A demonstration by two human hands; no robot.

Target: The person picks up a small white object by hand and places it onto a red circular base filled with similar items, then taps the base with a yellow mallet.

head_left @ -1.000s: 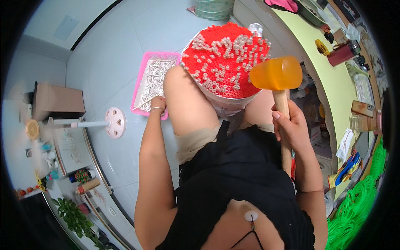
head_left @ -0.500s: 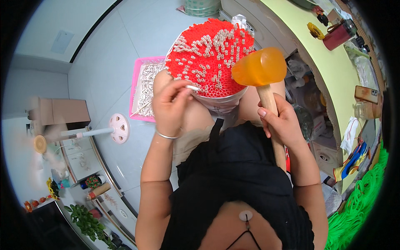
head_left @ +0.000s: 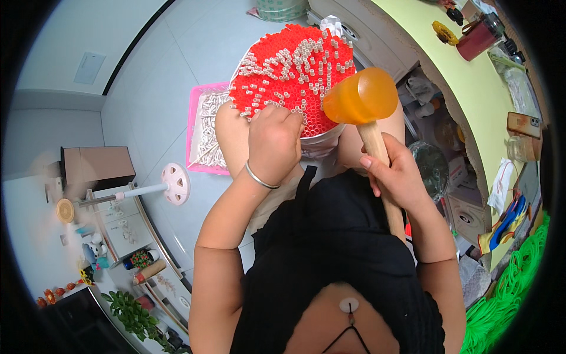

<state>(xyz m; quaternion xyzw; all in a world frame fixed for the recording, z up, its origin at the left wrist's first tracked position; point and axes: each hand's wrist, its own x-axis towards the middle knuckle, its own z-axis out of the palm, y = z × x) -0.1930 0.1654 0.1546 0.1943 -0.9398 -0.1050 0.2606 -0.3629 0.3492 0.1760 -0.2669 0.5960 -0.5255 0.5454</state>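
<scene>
Red tube bundle [head_left: 280,88], many pale short tubes sticking up from it, sits upper center in a white round container [head_left: 323,143]. Left hand [head_left: 275,141], silver bracelet [head_left: 258,175] on wrist, is at the bundle's lower edge, back of hand to camera. Its fingers are curled in right by the nearest tubes; tips hidden, can't tell if they pinch anything. Right hand [head_left: 396,176], center right: fingers wrapped round the wooden handle of an amber mallet [head_left: 362,97], thumb along it. Mallet head overlaps the bundle's right edge in view; contact unclear.

In the way: left hand covers part of the lower edge, mallet head the lower right. Pink basket [head_left: 192,127] of small white pieces [head_left: 207,124] on the floor, left of bundle, partly behind left thigh [head_left: 231,133]. Yellow-green tabletop [head_left: 427,38] curves down the right, carrying dark red flask [head_left: 479,38], phone [head_left: 523,124], glass jar [head_left: 519,147]. Green cords [head_left: 501,301] lower right; potted plant [head_left: 132,315] lower left.
</scene>
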